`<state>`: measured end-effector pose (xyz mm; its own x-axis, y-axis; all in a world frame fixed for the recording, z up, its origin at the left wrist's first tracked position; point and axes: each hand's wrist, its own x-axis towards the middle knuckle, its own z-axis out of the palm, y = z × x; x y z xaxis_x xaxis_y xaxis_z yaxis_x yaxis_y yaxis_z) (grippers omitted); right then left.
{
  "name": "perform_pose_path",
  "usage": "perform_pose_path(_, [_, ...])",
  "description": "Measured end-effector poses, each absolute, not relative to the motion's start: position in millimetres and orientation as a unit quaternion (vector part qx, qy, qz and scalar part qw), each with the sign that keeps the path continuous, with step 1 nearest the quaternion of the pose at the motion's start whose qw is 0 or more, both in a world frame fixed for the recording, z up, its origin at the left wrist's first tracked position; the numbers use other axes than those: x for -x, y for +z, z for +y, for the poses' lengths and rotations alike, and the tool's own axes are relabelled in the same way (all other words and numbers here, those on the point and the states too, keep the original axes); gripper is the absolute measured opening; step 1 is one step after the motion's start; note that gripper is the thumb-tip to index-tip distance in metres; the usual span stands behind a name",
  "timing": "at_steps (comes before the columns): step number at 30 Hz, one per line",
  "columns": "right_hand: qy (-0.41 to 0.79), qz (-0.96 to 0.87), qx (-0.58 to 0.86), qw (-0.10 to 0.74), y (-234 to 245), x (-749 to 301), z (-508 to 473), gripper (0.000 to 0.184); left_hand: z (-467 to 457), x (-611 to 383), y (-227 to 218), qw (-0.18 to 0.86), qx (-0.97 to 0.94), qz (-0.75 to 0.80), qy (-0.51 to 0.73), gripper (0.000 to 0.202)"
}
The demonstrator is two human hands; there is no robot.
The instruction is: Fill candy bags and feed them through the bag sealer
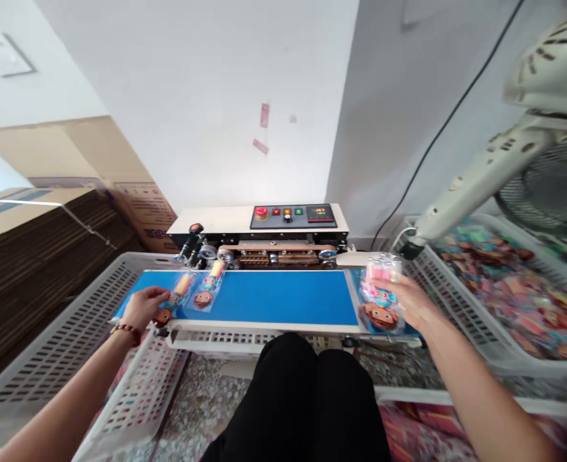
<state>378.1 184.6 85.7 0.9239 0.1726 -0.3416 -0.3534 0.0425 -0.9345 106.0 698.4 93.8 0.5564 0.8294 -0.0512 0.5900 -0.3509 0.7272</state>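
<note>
My left hand (143,308) is at the left end of the blue conveyor belt (283,295), its fingers closed on the edge of a clear plastic packet (181,290). That packet holds pink and yellow sticks and a brown cartoon-face piece. Just right of it, a similar packet (204,298) lies on the belt with its top at the rollers of the band sealing machine (274,253). Over the belt's right end, my right hand (408,301) grips the side of another such packet (380,314), which is upright with the face toward me.
White perforated baskets stand at left (139,398) and right (447,308), the right one full of packets (509,289). Below it is another basket with pink packets (432,417). A fan (543,160) leans in at right. Flattened cardboard (38,256) is stacked at left.
</note>
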Motion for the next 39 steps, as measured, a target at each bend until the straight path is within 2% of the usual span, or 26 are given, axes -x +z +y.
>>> perform_pose_path(5, [0.180, 0.092, 0.683, 0.702, 87, -379, 186, 0.033, 673, -71, 109, 0.470, -0.708, 0.458, 0.260, 0.035])
perform_pose_path(9, [0.195, 0.090, 0.683, 0.698, 87, -379, 186, 0.035, 642, -80, 115, 0.581, -0.666, 0.371, 0.284, 0.038])
perform_pose_path(14, [0.202, 0.044, 0.675, 0.708, 99, -363, 192, 0.035, 581, -133, 119, 0.700, -0.622, 0.258, 0.237, 0.032])
perform_pose_path(19, [0.286, -0.069, 0.615, 0.732, 125, -324, 215, 0.036, 494, -192, 124, 0.773, -0.577, 0.224, 0.144, 0.035])
perform_pose_path(22, [0.306, -0.127, 0.588, 0.737, 128, -308, 228, 0.036, 446, -221, 119, 0.783, -0.570, 0.229, 0.097, 0.039])
perform_pose_path(25, [0.275, -0.144, 0.604, 0.734, 119, -308, 229, 0.032, 413, -244, 111, 0.776, -0.586, 0.226, 0.053, 0.040])
perform_pose_path(30, [0.227, -0.107, 0.643, 0.724, 104, -325, 206, 0.032, 396, -273, 108, 0.700, -0.692, 0.176, -0.028, 0.041])
perform_pose_path(34, [0.244, -0.121, 0.638, 0.720, 105, -328, 190, 0.035, 395, -285, 114, 0.658, -0.747, 0.098, -0.019, 0.033])
perform_pose_path(39, [0.175, -0.121, 0.663, 0.718, 117, -323, 187, 0.031, 383, -280, 127, 0.644, -0.758, 0.083, 0.068, 0.026])
